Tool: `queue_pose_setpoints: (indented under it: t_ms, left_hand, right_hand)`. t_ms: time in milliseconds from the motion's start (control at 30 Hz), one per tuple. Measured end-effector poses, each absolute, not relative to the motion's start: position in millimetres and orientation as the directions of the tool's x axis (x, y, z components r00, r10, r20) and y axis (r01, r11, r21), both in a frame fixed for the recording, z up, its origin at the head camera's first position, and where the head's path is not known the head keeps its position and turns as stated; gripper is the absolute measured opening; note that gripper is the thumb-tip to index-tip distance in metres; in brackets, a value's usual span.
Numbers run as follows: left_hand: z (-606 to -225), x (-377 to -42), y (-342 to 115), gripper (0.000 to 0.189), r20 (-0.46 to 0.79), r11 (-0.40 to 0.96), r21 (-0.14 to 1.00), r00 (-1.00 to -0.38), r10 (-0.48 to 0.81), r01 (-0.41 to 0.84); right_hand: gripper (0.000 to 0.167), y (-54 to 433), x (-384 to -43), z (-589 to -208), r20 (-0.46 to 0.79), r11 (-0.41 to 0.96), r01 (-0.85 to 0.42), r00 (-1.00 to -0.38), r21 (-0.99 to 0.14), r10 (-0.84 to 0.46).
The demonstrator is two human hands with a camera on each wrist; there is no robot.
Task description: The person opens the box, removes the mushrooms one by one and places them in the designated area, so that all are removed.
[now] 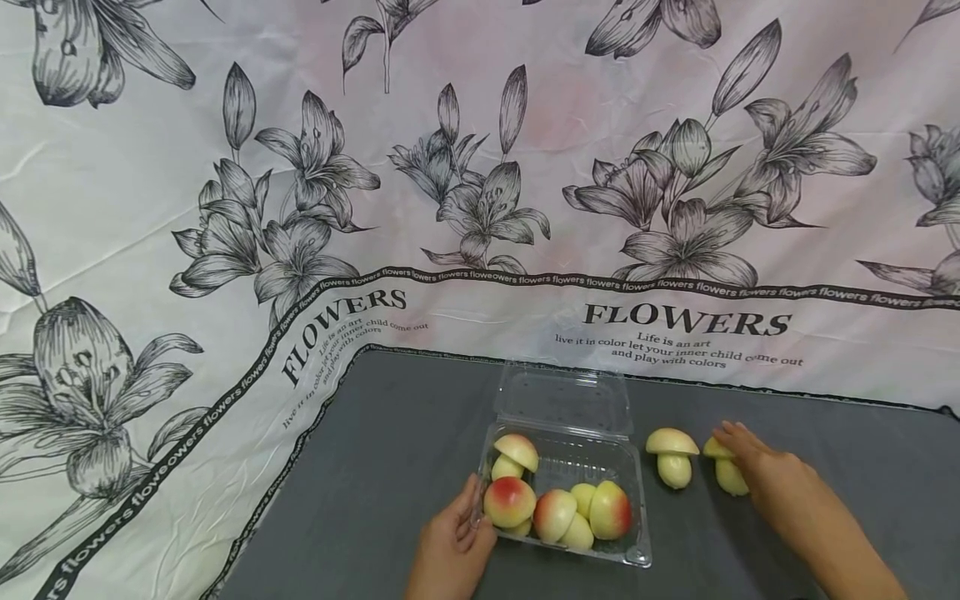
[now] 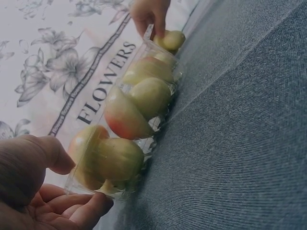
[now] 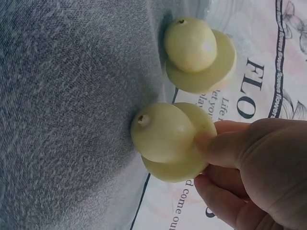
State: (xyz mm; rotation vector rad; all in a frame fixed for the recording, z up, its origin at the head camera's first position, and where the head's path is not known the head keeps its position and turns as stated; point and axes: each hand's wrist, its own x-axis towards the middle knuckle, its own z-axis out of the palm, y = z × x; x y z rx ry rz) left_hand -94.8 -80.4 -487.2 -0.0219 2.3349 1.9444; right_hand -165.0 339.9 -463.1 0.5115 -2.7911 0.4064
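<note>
A clear plastic clamshell box point(image 1: 567, 435) lies with its lid raised, holding several mushroom-shaped pieces, such as a red-topped mushroom point(image 1: 510, 501). My left hand point(image 1: 452, 542) pinches the box's near left edge; in the left wrist view its thumb point(image 2: 58, 157) lies on one side of the wall and its fingers on the other. To the right of the box, my right hand point(image 1: 780, 483) grips a pale yellow-green mushroom point(image 3: 165, 134) by its cap, between thumb and fingers. A second loose mushroom point(image 1: 672, 457) sits between that one and the box.
The dark grey cloth surface point(image 1: 375, 450) spreads under everything. Behind it hangs a white cloth point(image 1: 480, 317) printed with lilies and lettering, meeting the surface just beyond the box lid point(image 1: 562, 400).
</note>
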Motion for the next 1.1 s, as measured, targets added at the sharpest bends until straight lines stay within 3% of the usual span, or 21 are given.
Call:
queue_pose_setpoints:
  t_ms: [133,367,533,767,1100]
  left_hand:
    - [-487.4,-95.2,-81.0,0.067,-0.080,0.169,0.983,-0.995,0.063,-0.069]
    - [-487.3,-95.2,-80.1,0.068,-0.083,0.182,0.981,-0.996,0.045,-0.073]
    - [-488.0,-95.4,-81.1,0.068,-0.083,0.175,0.982,-0.995,0.059,-0.072]
    - [-488.6,-95.5,-82.8,0.068,-0.082,0.166,0.984,-0.994,0.069,-0.070]
    - [-487.6,-94.4,-82.7,0.067,-0.071,0.178,0.982,-0.995,0.072,-0.057]
  right_hand:
    - [0.039,339.2,-164.0,-464.5,0.357,0.899,-0.377,-0.890,-0.223,-0.285]
    - [0.038,341.2,-160.9,-462.1,0.365,0.893,-0.385,-0.886,-0.232,-0.287]
    - [0.041,337.7,-156.5,-454.1,0.393,0.882,-0.401,-0.873,-0.245,-0.288]
    - [0.050,319.0,-157.9,-440.7,0.515,0.852,-0.470,-0.802,-0.231,-0.302]
    - [0.060,296.3,-158.4,-428.8,0.565,0.809,-0.533,-0.758,-0.248,-0.326]
